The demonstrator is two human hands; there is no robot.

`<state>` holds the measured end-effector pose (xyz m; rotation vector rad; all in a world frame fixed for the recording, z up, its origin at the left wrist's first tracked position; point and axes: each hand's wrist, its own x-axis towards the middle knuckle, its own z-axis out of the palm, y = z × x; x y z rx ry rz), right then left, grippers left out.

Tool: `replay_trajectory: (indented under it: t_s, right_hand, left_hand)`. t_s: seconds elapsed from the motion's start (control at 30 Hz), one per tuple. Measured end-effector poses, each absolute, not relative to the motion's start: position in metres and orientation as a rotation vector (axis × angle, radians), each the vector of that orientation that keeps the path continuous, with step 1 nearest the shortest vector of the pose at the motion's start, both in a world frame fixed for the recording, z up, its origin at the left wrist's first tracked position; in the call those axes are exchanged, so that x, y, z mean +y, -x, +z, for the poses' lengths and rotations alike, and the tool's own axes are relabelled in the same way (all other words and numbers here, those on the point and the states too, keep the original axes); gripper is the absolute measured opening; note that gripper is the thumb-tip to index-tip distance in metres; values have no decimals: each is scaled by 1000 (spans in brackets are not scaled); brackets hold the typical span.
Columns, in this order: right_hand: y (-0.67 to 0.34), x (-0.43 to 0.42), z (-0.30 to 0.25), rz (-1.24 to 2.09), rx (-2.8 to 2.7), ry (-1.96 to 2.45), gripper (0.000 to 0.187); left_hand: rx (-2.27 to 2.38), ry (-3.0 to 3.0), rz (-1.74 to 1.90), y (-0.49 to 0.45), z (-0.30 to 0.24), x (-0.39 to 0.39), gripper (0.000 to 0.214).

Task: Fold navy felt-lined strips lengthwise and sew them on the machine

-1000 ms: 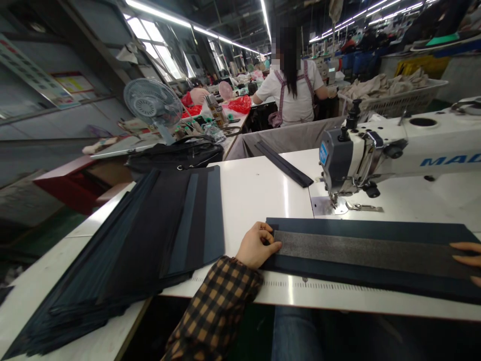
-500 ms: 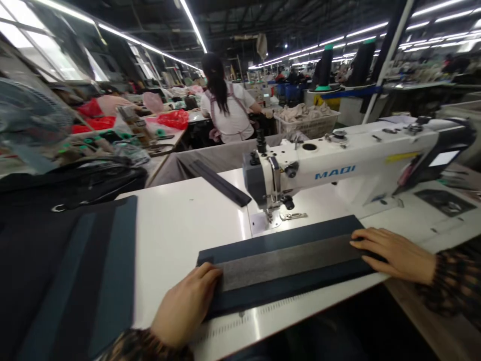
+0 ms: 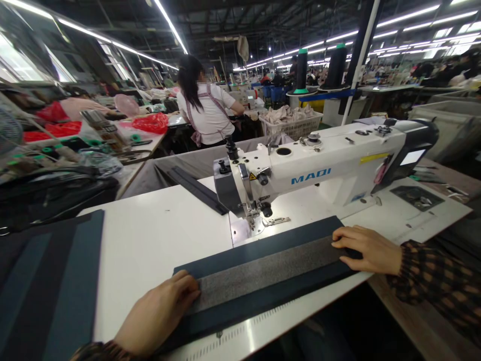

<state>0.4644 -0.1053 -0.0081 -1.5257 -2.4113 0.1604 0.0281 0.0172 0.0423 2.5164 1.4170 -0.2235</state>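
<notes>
A long dark navy fabric strip (image 3: 263, 245) lies on the white table (image 3: 158, 240) in front of the sewing machine (image 3: 311, 170), with a grey strip (image 3: 263, 273) laid along its middle. My left hand (image 3: 160, 313) rests on the left end, fingers curled down on the fabric. Over at the right end, my right hand (image 3: 366, 248) lies on top with fingers stretched out flat. The machine's needle and presser foot (image 3: 255, 218) stand just behind the fabric.
A stack of dark fabric pieces (image 3: 48, 286) covers the table's left part. A narrow dark strip (image 3: 197, 188) lies behind the machine. A person in a white top (image 3: 206, 113) sits with their back to me at another bench. A basket of cloth (image 3: 291, 120) stands farther back.
The view has swung right, bringing my right hand and the whole machine into sight. Both hands stay on the ends of the fabric strip.
</notes>
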Motion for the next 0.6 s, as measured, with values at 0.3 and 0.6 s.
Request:
replay_trajectory:
  t_s: [0.3,0.6]
  right_hand:
    - [-474,-104,-10,220,-2492,1518,24]
    - [-470,-72,3,476,-2563,1590,9]
  left_hand:
    - [1351,-2498,-224,-28,42,19,21]
    - [1304,-2505,-353,-41,51,43,22]
